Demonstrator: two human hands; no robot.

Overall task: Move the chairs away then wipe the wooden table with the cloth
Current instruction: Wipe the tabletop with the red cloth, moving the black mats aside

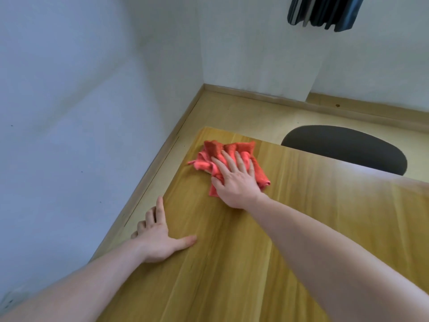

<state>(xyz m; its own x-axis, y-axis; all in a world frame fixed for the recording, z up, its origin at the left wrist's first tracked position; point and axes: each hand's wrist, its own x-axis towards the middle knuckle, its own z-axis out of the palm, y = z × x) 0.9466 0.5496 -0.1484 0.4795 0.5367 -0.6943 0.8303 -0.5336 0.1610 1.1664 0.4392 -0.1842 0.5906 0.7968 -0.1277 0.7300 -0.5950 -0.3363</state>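
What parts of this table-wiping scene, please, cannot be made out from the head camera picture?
- Chair: only a dark rounded part shows in the head view; the table hides the rest.
- Cloth: its middle is covered by the right hand.
- Left hand: the curled fingers drop past the table's left edge.
- Dark object: cut off by the top edge, unidentifiable.
- Table's near side: cut off by the bottom edge.

Coral-red cloth [232,159], yellow-brown grained table [255,252], black chair [348,147]

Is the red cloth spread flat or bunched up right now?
Bunched. The crumpled red terry cloth shows folds and ridges under the flat right hand, near the far corner of the wooden table.
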